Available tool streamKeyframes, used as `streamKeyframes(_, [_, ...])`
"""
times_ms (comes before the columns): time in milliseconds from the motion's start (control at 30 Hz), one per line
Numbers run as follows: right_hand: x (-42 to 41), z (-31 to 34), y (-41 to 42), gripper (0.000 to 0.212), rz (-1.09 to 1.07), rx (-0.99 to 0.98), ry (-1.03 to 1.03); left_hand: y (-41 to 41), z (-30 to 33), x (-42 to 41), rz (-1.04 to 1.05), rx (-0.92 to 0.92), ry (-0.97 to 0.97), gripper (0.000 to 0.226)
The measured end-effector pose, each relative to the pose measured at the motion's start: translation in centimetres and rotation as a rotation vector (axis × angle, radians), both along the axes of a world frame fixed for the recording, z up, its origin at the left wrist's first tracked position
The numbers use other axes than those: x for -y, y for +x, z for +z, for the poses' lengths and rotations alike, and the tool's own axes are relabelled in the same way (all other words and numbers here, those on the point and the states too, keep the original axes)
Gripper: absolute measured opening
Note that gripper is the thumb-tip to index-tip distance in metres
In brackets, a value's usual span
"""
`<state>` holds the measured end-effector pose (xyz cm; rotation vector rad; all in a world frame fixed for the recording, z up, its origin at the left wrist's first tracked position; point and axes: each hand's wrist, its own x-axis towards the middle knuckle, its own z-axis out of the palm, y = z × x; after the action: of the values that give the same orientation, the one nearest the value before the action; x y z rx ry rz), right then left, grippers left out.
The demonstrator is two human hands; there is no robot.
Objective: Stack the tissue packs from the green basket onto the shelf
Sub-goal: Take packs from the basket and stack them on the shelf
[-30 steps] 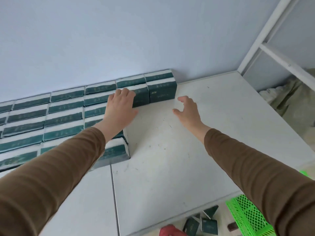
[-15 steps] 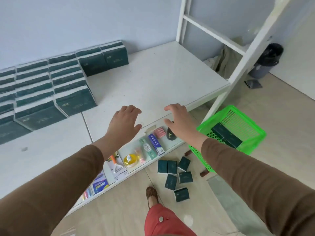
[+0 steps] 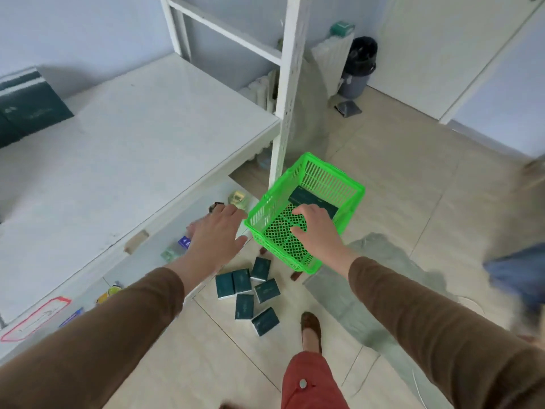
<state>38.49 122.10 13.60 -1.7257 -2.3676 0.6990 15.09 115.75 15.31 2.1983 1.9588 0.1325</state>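
Note:
The green basket (image 3: 351,187) stands on the floor beside the shelf's white post, with dark green tissue packs (image 3: 303,196) lying at its far end. My right hand (image 3: 315,225) hovers over the basket's near half, fingers loosely spread, holding nothing. My left hand (image 3: 218,234) is spread open just left of the basket, above the shelf's lower level, also empty. Several more tissue packs (image 3: 250,287) lie scattered on the floor below my hands. Stacked tissue packs (image 3: 26,104) show at the far left of the white shelf top (image 3: 132,137).
A white upright post (image 3: 287,93) rises right behind the basket. The lower shelf level (image 3: 165,246) holds small toiletry items. My foot (image 3: 311,332) stands on the tiled floor near the scattered packs. A dark bin (image 3: 359,66) stands by the far wall.
My view has swung right and down from the shelf top to the floor. Both hands left the stacked packs and came down, the right one now over the basket.

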Motion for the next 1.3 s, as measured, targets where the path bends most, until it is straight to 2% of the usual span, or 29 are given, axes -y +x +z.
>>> streamKeyframes(200, [-9.8, -7.3, 7.2, 0.041, -0.095, 0.025, -0.163, 7.4, -6.8, -12.1, -0.114, -0.014, -0.130, 0.050])
streamKeyframes(400, [-23.3, -18.5, 12.5, 0.053, -0.125, 0.103, -0.348, 14.3, -18.8, -26.6, -0.118, -0.004, -0.335, 0.049])
streamKeyframes(567, [-32.2, -27.9, 14.2, 0.043, -0.153, 0.181, -0.418, 17.1, -29.6, -37.7, -0.101, -0.077, -0.459, 0.048])
streamKeyframes(700, [-35.9, -34.1, 13.7, 0.041, -0.132, 0.286, -0.405, 18.0, -36.1, -43.8, -0.097, -0.166, -0.455, 0.047])
streamKeyframes(867, [-36.8, -39.4, 12.1, 0.038, -0.155, 0.373, -0.375, 18.5, -42.1, -47.3, -0.236, -0.354, -0.405, 0.064])
streamKeyframes(1033, [-36.4, -41.8, 11.5, 0.043, -0.086, 0.414, -0.297, 18.6, -44.3, -47.1, -0.281, -0.412, -0.311, 0.070])
streamKeyframes(1100, [-36.5, -41.8, 11.4, 0.045, -0.035, 0.460, -0.286, 18.6, -44.2, -46.7, -0.287, -0.462, -0.274, 0.063])
streamKeyframes(1200, [-36.5, -40.7, 11.3, 0.026, -0.007, 0.524, -0.287, 18.2, -43.3, -45.9, -0.315, -0.569, -0.285, 0.039])
streamKeyframes(1300, [-35.9, -38.3, 11.6, 0.025, -0.009, 0.517, -0.297, 17.3, -41.3, -43.6, -0.270, -0.547, -0.313, 0.032])
